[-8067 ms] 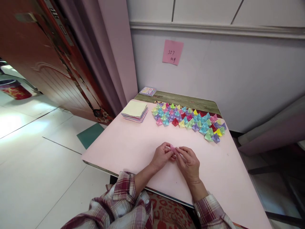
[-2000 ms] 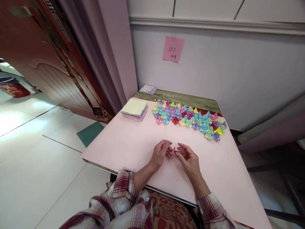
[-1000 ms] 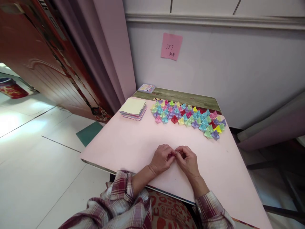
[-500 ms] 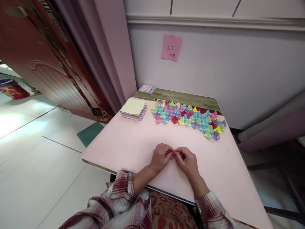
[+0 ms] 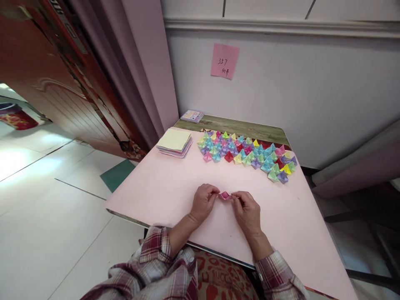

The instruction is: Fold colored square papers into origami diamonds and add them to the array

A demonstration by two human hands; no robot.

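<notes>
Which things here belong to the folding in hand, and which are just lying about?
In hand:
- pink piece, pinched between left hand and right hand over the table
- folded pieces, laid close together at the far side
- paper stack, left of them

Lying about:
- card pack, on the wood strip
- note, on the wall
- green sheet, on the floor

Both arms wear a plaid shirt in dark red, white and grey, apparently flannel, cuffs near the wrists.
</notes>
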